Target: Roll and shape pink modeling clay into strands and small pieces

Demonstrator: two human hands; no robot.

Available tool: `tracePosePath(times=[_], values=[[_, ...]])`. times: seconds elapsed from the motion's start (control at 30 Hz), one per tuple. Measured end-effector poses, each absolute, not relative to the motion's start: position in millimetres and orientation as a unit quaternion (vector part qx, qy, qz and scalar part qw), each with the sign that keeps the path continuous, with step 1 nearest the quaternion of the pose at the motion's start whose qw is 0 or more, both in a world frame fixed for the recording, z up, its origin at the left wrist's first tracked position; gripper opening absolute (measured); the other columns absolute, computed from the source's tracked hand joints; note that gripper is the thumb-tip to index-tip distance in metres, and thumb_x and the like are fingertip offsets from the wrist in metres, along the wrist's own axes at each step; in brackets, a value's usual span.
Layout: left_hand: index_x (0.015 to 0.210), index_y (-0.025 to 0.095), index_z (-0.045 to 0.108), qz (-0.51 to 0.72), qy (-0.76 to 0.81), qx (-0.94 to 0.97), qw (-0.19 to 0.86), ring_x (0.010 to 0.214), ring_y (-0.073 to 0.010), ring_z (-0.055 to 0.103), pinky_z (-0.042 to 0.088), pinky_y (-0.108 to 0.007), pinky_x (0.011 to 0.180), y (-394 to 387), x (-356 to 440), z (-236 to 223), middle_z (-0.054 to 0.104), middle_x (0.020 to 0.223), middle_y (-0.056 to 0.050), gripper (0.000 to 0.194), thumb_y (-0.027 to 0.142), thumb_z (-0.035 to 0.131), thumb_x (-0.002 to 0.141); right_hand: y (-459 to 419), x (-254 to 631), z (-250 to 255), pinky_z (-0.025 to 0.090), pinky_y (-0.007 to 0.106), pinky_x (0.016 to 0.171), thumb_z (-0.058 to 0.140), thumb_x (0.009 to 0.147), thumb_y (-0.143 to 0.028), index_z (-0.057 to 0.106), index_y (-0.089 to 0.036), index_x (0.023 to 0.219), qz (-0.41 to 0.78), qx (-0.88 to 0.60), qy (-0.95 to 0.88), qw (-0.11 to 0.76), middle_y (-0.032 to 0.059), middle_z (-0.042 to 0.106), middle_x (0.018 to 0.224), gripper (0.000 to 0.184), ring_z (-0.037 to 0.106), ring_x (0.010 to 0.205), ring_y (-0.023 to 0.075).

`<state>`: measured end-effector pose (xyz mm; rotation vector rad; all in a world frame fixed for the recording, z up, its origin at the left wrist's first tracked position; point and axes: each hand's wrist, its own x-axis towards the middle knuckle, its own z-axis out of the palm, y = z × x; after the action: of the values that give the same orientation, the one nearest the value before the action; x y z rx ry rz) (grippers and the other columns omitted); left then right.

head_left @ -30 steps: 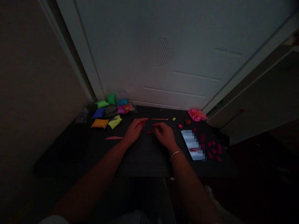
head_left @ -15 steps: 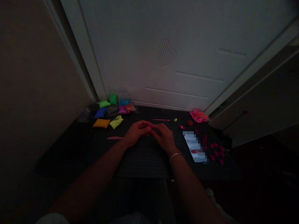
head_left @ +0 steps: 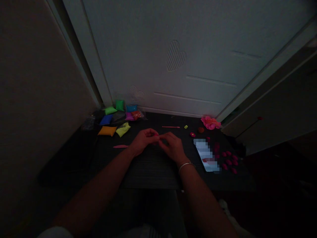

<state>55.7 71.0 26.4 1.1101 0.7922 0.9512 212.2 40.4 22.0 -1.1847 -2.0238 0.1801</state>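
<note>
Over the middle of the dark table, my left hand point(head_left: 143, 140) pinches a small piece of deep pink clay point(head_left: 156, 135) between thumb and fingers. My right hand point(head_left: 174, 145), with a bracelet at its wrist, meets it there, thumb and fingertips closed on the clay's right side. Fingers cover most of the piece. A pink clay knife point(head_left: 120, 146) lies left of my left forearm. Beyond the hands rests a thin pink modelling tool point(head_left: 170, 127). Several deep pink clay pieces point(head_left: 228, 162) are spread at the right, beside a lit phone point(head_left: 203, 150) with a blurred screen.
Coloured clay packets, among them an orange one point(head_left: 107, 131) and a yellow one point(head_left: 123, 129), lie at the back left. Near the white door point(head_left: 148, 59) are a pink flower point(head_left: 210, 122), a brown lump point(head_left: 201, 130), a small yellow piece point(head_left: 186, 127) and a small flower-like piece point(head_left: 192, 135).
My fingers have shifted slightly around the clay, and less of it shows now. My right hand has moved a little left. The things on the table lie as before.
</note>
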Motion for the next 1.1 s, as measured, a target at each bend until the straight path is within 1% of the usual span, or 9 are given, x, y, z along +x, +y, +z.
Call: tracePosePath(times=[0.1,0.17,0.27,0.4,0.47,0.63,0.9,1.0,1.1], values=[[0.073,0.012,0.057,0.422,0.345,0.477,0.689,0.059,-0.0092,0.057,0.046,-0.022,0.057,70.2,55.5,27.0,0.06,0.066,0.001,0.025,0.021,0.073,0.056,40.8,211.2,21.4,0.046,0.023,0.064,0.053,0.079,-0.023,0.062,-0.02,0.084,0.054,-0.443,-0.795,0.411,0.0028,0.062,0.078,0.011,0.057,0.072,0.0122],[0.074,0.012,0.057,0.423,0.342,0.464,0.699,0.06,-0.0099,0.058,0.046,-0.023,0.058,70.0,55.5,27.4,0.061,0.067,0.0,0.026,0.02,0.074,0.056,40.7,210.9,22.1,0.046,0.022,0.063,0.053,0.08,-0.022,0.062,-0.02,0.085,0.054,-0.435,-0.794,0.421,0.0018,0.061,0.076,0.011,0.056,0.069,0.0115],[0.075,0.012,0.056,0.435,0.346,0.444,0.703,0.061,-0.0105,0.059,0.046,-0.023,0.058,70.5,55.7,28.5,0.062,0.069,-0.001,0.026,0.021,0.073,0.057,40.9,211.2,22.9,0.048,0.022,0.065,0.053,0.081,-0.024,0.062,-0.02,0.092,0.06,-0.428,-0.795,0.426,0.0022,0.062,0.079,0.015,0.057,0.069,0.0112],[0.073,0.012,0.055,0.466,0.359,0.421,0.69,0.058,-0.0086,0.058,0.046,-0.021,0.057,71.6,56.1,29.2,0.061,0.066,0.001,0.025,0.019,0.073,0.057,42.0,212.3,21.1,0.049,0.024,0.07,0.054,0.081,-0.028,0.058,-0.021,0.105,0.055,-0.422,-0.799,0.425,0.0047,0.062,0.089,0.025,0.059,0.078,0.0129],[0.074,0.013,0.055,0.466,0.358,0.421,0.69,0.058,-0.0085,0.058,0.046,-0.021,0.057,71.7,55.9,28.7,0.062,0.066,0.001,0.026,0.019,0.074,0.057,42.4,212.8,20.1,0.049,0.024,0.071,0.053,0.082,-0.029,0.057,-0.022,0.107,0.049,-0.425,-0.804,0.414,0.0048,0.061,0.09,0.027,0.059,0.081,0.0135],[0.079,0.013,0.057,0.438,0.347,0.443,0.702,0.064,-0.011,0.061,0.048,-0.024,0.061,71.1,54.6,28.4,0.065,0.073,-0.001,0.029,0.023,0.074,0.058,41.8,213.0,20.9,0.049,0.024,0.068,0.05,0.084,-0.03,0.061,-0.022,0.099,0.023,-0.452,-0.792,0.409,0.0044,0.061,0.085,0.02,0.059,0.076,0.0129],[0.078,0.013,0.059,0.406,0.36,0.455,0.706,0.063,-0.0101,0.059,0.048,-0.023,0.06,69.5,53.2,30.1,0.063,0.07,-0.001,0.027,0.02,0.074,0.057,40.8,213.2,21.8,0.047,0.024,0.066,0.049,0.083,-0.026,0.062,-0.02,0.087,0.007,-0.446,-0.811,0.378,0.0044,0.062,0.081,0.014,0.058,0.074,0.0132],[0.076,0.013,0.059,0.39,0.362,0.456,0.713,0.062,-0.0096,0.058,0.048,-0.022,0.058,69.5,51.8,30.3,0.062,0.069,0.0,0.027,0.018,0.075,0.055,41.3,214.0,20.6,0.047,0.023,0.065,0.049,0.084,-0.025,0.062,-0.021,0.087,0.014,-0.429,-0.821,0.376,0.0038,0.061,0.081,0.014,0.058,0.074,0.0127],[0.076,0.013,0.059,0.4,0.355,0.45,0.716,0.062,-0.0091,0.058,0.047,-0.021,0.057,70.1,50.6,30.6,0.061,0.069,0.0,0.027,0.018,0.074,0.055,42.0,214.3,19.6,0.048,0.023,0.067,0.049,0.084,-0.027,0.062,-0.021,0.093,0.023,-0.417,-0.82,0.391,0.0038,0.061,0.083,0.016,0.058,0.075,0.0123]])
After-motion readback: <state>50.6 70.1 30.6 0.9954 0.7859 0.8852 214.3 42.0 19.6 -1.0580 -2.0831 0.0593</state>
